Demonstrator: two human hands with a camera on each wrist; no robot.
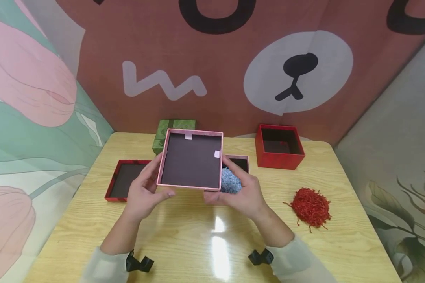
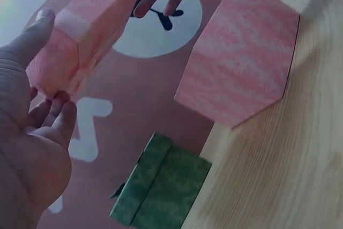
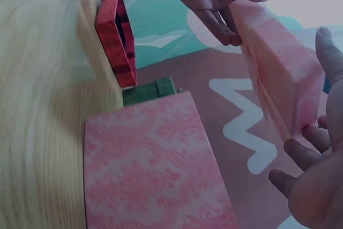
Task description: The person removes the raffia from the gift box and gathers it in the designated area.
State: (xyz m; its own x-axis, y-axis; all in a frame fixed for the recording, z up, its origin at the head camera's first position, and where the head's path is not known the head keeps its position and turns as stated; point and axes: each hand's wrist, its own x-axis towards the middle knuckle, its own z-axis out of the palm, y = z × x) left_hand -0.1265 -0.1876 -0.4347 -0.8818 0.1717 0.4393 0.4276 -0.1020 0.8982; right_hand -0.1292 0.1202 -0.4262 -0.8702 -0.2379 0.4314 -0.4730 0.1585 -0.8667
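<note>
A pink patterned box lid [image 1: 191, 161], its dark inside facing me, is held up in the air by both hands. My left hand [image 1: 143, 192] grips its left side, fingers behind and thumb near the lower edge. On the opposite side, my right hand [image 1: 247, 192] holds the lid, its fingers spread along the wall. Behind and below it stands a pink box [image 2: 246, 52] on the table, with blue shredded paper [image 1: 231, 181] in it. The lid hides much of this box in the head view.
At the back left is a green box [image 1: 177, 124] with a bow, partly covered by the lid. A red lid [image 1: 124, 182] lies at left, inside up. An uncovered red box [image 1: 279, 160] stands back right, and red shredded paper [image 1: 311, 207] is heaped on the table's right.
</note>
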